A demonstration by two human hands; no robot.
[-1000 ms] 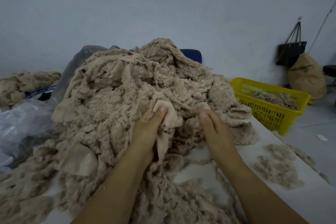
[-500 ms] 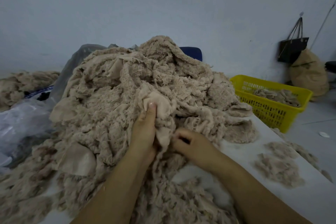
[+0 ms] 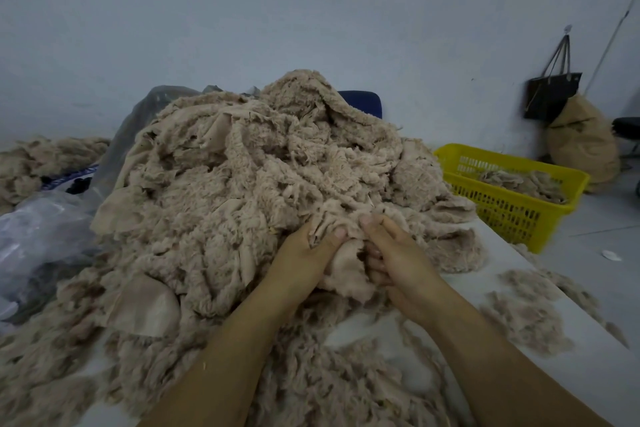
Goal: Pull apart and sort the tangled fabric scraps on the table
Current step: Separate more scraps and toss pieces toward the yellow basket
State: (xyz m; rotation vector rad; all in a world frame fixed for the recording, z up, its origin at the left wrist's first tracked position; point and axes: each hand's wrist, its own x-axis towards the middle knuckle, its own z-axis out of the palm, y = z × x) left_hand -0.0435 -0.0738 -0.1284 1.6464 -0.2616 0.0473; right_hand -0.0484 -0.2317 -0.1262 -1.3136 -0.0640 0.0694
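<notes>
A big heap of tangled beige fleece scraps (image 3: 242, 191) covers most of the white table (image 3: 491, 281). Both hands are at its near right foot, close together. My left hand (image 3: 304, 253) pinches a fleece scrap (image 3: 343, 262) with its thumb on top. My right hand (image 3: 394, 253) grips the same scrap from the right, fingers curled under it. The scrap is still joined to the heap. A small flat pile of loose scraps (image 3: 526, 319) lies on the table to the right.
A yellow plastic basket (image 3: 512, 208) with some scraps in it stands off the table's right edge. Clear plastic bags (image 3: 45, 232) lie at the left, with another beige pile (image 3: 41, 159) behind. A black bag (image 3: 550, 94) hangs on the wall above a stuffed sack (image 3: 581, 142).
My left hand has shifted right and lower on the heap. My right hand has come up beside it and closed on the same scrap.
</notes>
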